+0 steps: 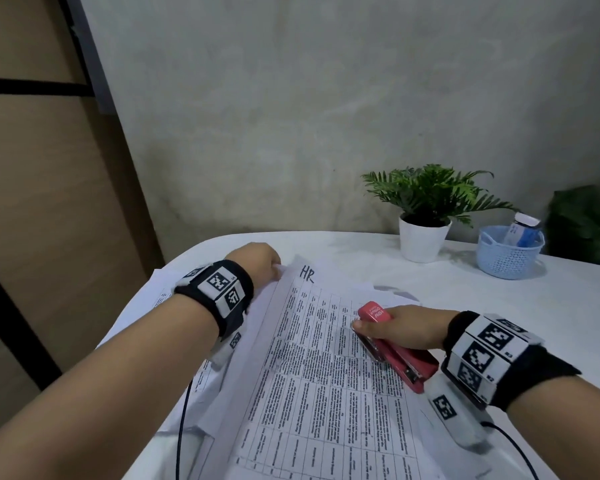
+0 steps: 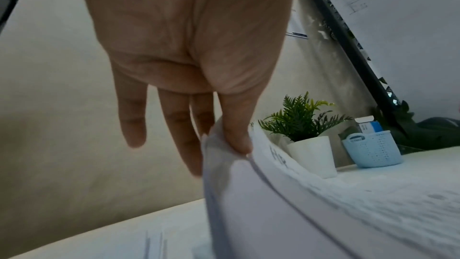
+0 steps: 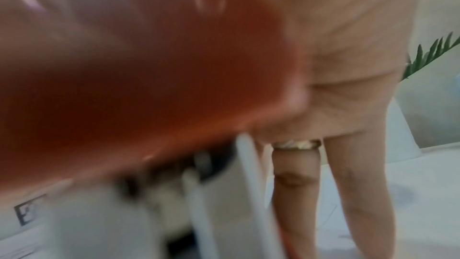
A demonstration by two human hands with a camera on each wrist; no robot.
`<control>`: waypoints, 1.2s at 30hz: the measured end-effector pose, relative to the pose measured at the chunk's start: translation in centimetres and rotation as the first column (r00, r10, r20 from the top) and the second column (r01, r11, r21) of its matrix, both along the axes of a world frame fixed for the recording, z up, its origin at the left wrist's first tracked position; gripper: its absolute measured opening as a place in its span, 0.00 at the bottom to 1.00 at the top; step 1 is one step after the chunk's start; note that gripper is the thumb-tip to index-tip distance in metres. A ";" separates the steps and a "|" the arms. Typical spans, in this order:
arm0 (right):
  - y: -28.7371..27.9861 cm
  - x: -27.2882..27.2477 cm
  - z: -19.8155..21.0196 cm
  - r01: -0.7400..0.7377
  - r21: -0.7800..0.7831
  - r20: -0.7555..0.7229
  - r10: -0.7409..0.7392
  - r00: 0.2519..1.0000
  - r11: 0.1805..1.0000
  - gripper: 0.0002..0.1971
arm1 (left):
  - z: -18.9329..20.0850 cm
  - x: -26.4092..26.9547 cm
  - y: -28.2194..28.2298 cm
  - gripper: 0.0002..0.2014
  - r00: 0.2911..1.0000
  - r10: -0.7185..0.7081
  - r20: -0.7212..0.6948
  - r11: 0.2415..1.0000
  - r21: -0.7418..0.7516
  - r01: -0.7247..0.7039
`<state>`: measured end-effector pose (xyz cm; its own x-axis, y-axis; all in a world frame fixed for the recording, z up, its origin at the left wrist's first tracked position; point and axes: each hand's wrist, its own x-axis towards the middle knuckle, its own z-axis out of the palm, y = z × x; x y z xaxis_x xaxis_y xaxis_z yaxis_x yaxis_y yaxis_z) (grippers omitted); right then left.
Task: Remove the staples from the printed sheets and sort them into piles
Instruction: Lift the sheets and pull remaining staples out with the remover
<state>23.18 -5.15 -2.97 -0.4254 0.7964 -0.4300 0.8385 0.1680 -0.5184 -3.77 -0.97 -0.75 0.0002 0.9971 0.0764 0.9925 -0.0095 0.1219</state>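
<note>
A stapled set of printed sheets (image 1: 326,382) with a table of text and "HR" handwritten at its top lies tilted on the white table (image 1: 465,282). My left hand (image 1: 260,261) pinches the far top-left corner of the set (image 2: 229,157) between thumb and fingers, lifting that corner. My right hand (image 1: 395,327) grips a red stapler (image 1: 392,344) over the right part of the sheet; its nose points toward the sheet's top. In the right wrist view the stapler (image 3: 139,70) is a red blur filling the left side. No staple is visible.
More loose printed sheets (image 1: 187,372) lie under and left of the top set. At the back right stand a potted fern in a white pot (image 1: 423,237) and a light blue basket (image 1: 506,252) holding small boxes. The table's rounded edge runs close on the left.
</note>
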 end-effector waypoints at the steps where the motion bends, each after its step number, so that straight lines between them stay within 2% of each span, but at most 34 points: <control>1: 0.0 0.0 0.0 0.000 -0.007 -0.011 0.000 1.000 1.000 0.28 | -0.1 0.0 -0.2 0.11 1.000 -0.001 -0.016 1.000 0.007 0.001; 4: 0.2 0.1 -0.2 0.028 -0.048 -0.057 -0.030 0.998 0.998 0.28 | 0.1 0.4 -0.6 0.13 0.999 -0.017 -0.040 0.996 0.090 0.021; 6: 0.4 0.5 -0.2 0.044 -0.062 -0.064 -0.048 0.997 0.997 0.28 | 0.3 1.0 -0.8 0.16 0.999 0.013 0.036 0.998 0.066 -0.016; 7: 0.5 0.8 -0.2 0.045 -0.058 -0.062 -0.049 0.997 0.997 0.29 | 0.3 1.1 -0.7 0.16 0.987 0.057 0.149 0.998 -0.022 -0.054; 8: 0.5 1.0 -0.2 0.049 -0.050 -0.051 -0.051 0.997 0.998 0.29 | 0.0 1.2 -0.5 0.17 0.946 0.120 0.302 0.985 -0.155 -0.075; 9: 0.6 1.3 -0.2 0.049 -0.038 -0.039 -0.051 0.998 0.998 0.29 | -0.2 1.4 -0.5 0.20 0.863 0.211 0.458 0.950 -0.304 -0.071; 10: 0.5 1.5 -0.1 0.048 -0.033 -0.026 -0.049 0.998 0.998 0.29 | -0.6 1.5 -0.5 0.25 0.784 0.285 0.551 0.909 -0.415 -0.039; 11: 0.6 1.7 -0.1 0.041 -0.038 -0.026 -0.042 0.999 0.998 0.29 | -0.9 1.6 -0.4 0.30 0.768 0.306 0.562 0.885 -0.465 -0.013; 12: 0.5 1.9 0.0 0.034 -0.047 -0.026 -0.035 0.999 0.998 0.30 | -1.2 1.7 -0.4 0.32 0.801 0.278 0.530 0.880 -0.475 0.009; 13: 0.4 2.0 -0.1 0.028 -0.048 -0.024 -0.029 0.999 0.998 0.31 | -1.4 2.0 -0.6 0.30 0.863 0.213 0.457 0.877 -0.479 0.037; 15: 0.3 2.1 0.0 0.022 -0.027 -0.007 -0.022 1.000 0.999 0.32 | -1.8 2.6 -0.8 0.22 0.948 0.085 0.308 0.888 -0.455 0.068; 17: 0.3 2.1 0.2 0.025 0.008 -0.010 -0.025 1.000 1.000 0.30 | -1.6 3.0 -1.1 0.21 0.952 0.026 0.305 0.916 -0.388 0.100; 20: 0.3 2.4 1.0 0.091 0.088 -0.061 -0.086 0.994 0.992 0.29 | 0.0 2.9 -2.2 0.21 0.910 -0.047 0.413 0.977 -0.173 0.128; 22: 0.5 3.1 1.7 0.192 0.153 -0.158 -0.168 0.973 0.969 0.27 | 1.3 2.3 -3.2 0.21 0.811 -0.086 0.578 0.990 -0.039 0.133; 24: 0.7 3.7 2.3 0.297 0.188 -0.300 -0.233 0.925 0.936 0.25 | 2.5 1.8 -4.5 0.17 0.668 -0.143 0.730 0.988 0.064 0.142; 25: 0.7 3.9 2.7 0.354 0.161 -0.397 -0.268 0.878 0.921 0.24 | 3.1 1.6 -5.2 0.16 0.607 -0.165 0.777 0.985 0.097 0.144; 28: -0.1 4.2 4.2 0.408 -0.059 -0.721 -0.321 0.614 0.911 0.20 | 4.5 1.6 -7.2 0.17 0.470 -0.229 0.852 0.971 0.166 0.174; 30: -0.5 4.4 5.2 0.380 -0.122 -0.808 -0.314 0.498 0.917 0.20 | 5.2 1.7 -8.6 0.17 0.423 -0.264 0.867 0.962 0.203 0.184; 33: -1.3 4.3 6.6 0.381 -0.093 -0.881 -0.254 0.398 0.920 0.24 | 5.9 1.5 -10.1 0.17 0.386 -0.300 0.872 0.954 0.263 0.147; 36: -2.3 4.2 7.8 0.425 0.053 -0.908 -0.134 0.397 0.904 0.41 | 6.5 1.0 -11.2 0.14 0.364 -0.335 0.869 0.942 0.314 0.116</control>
